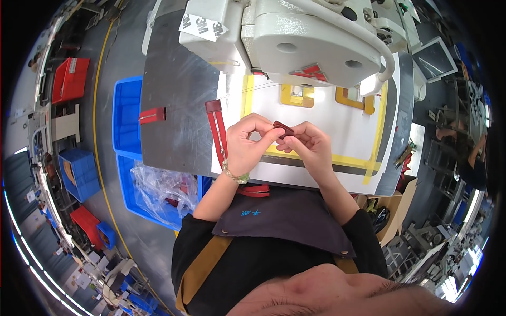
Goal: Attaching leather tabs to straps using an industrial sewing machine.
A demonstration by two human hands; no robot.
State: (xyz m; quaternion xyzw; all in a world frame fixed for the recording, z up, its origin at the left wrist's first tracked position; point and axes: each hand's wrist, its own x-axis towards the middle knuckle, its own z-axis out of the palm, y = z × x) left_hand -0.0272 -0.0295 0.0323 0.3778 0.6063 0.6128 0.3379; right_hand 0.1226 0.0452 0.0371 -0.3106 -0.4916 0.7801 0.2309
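Note:
Between the fingertips of both hands is a small folded dark red piece (283, 128), leather-like in look. My left hand (250, 141) pinches its left side with thumb and forefinger. Opposite it, my right hand (312, 146) closes thumb and fingers on the right side, its other fingers curled. A red zipper strip (216, 125) with a dark red end tab lies beside my left wrist. Another red zipper piece (255, 191) sits at the table's front edge by the apron. A third zipper piece (152, 115) overhangs the table's left edge.
A white industrial sewing machine (311, 47) looms just beyond my hands. Under it, yellow frames (297, 96) lie on a white board (316, 118) edged with yellow tape. Blue bins (128, 118), one holding plastic bags (166, 184), stand at left. A cardboard box (394, 215) is at right.

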